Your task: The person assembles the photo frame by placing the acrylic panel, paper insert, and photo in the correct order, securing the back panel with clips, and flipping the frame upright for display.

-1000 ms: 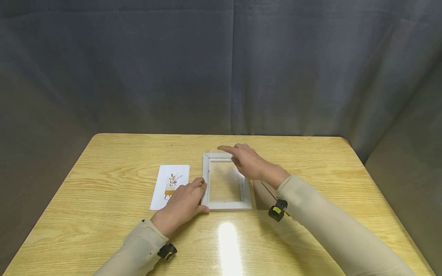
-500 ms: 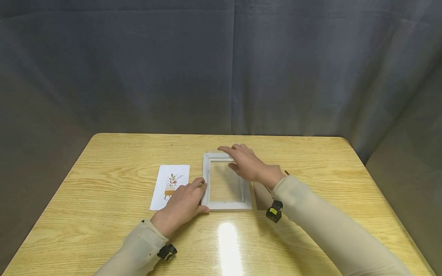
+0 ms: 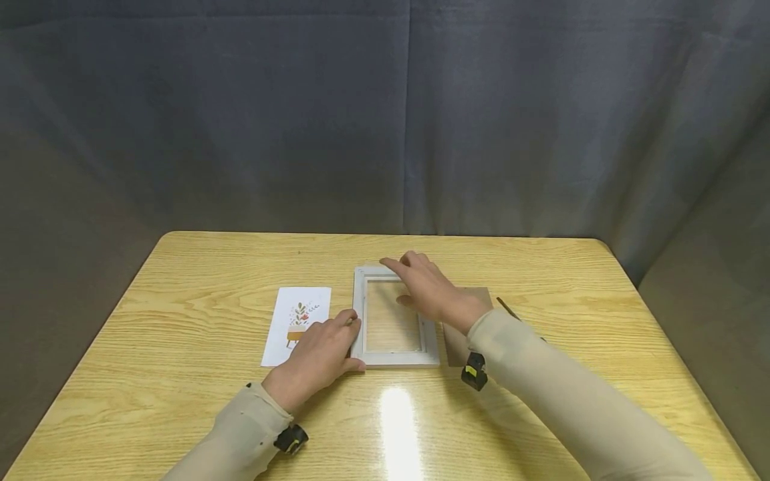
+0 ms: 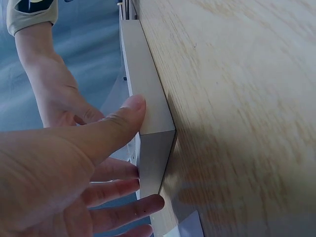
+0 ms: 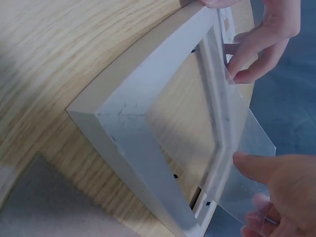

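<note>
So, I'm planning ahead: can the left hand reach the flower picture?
Probably yes: no object lies on the flower picture, close by the left hand, but that hand would first release the frame.

Frame [image 3: 394, 359] is coloured white, dotted with small black tabs [image 5: 175, 176] along its inner edge. Sheet [image 5: 247, 143] is seen as clear, colourless. Card [image 3: 279, 314] is coloured white, printed with green leaves [image 3: 300, 309], a red flower [image 3: 303, 317] and an orange-banded planter [image 3: 295, 337]. Board [image 3: 456, 344] is toned flat grey-brown; thin rod [image 3: 507, 308] is coloured dark. Bench [image 3: 180, 300] is patterned in yellow-tan wood grain. Sleeves [image 3: 565, 381] are coloured beige; wrist cameras [image 3: 291, 439] are coloured black, marked with yellow. Curtain [image 3: 301, 133] is shaded dark blue-grey.
</note>
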Demonstrator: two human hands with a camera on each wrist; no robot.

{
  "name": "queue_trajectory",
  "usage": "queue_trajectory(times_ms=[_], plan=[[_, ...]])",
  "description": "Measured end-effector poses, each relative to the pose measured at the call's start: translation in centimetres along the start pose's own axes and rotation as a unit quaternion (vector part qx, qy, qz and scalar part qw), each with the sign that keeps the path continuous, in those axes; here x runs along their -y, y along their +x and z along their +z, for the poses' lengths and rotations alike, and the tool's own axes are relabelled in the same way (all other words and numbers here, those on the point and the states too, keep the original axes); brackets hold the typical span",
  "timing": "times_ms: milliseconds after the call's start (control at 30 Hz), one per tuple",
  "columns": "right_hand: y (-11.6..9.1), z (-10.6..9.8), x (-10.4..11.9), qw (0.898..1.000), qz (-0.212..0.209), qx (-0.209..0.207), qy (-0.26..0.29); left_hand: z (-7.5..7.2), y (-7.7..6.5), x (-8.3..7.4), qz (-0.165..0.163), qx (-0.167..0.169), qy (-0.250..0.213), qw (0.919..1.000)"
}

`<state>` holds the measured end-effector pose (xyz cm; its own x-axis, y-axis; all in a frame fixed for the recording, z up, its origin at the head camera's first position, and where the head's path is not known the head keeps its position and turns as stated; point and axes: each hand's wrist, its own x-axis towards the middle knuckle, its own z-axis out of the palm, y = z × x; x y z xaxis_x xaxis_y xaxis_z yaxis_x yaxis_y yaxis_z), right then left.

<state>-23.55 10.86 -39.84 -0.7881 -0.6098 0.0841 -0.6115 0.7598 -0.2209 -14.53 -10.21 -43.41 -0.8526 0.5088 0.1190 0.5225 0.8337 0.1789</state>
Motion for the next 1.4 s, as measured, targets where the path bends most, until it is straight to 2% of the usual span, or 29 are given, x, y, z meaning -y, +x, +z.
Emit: queue_trajectory(times_ms=[233, 733, 1133, 1400], plan=[[0.2, 0.6, -0.2, 1.000, -0.003, 0.000, 0.006, 0.0, 0.0, 0.0, -0.002, -0.002, -0.003, 1.0000], [0.5, 1.4, -0.3, 0.998, 0.039, 0.022, 0.045, 0.0, -0.1, 0.2, 0.004, -0.008, -0.002, 1.0000], [0.5, 1.9, -0.8, 0.998, 0.045, 0.021, 0.023, 0.1, -0.1, 0.3, 0.007, -0.013, 0.007, 0.9999], [0.5, 2.2, -0.8, 0.998, 0.048, 0.032, 0.018, 0.0, -0.2, 0.2, 0.003, -0.005, 0.006, 1.0000]])
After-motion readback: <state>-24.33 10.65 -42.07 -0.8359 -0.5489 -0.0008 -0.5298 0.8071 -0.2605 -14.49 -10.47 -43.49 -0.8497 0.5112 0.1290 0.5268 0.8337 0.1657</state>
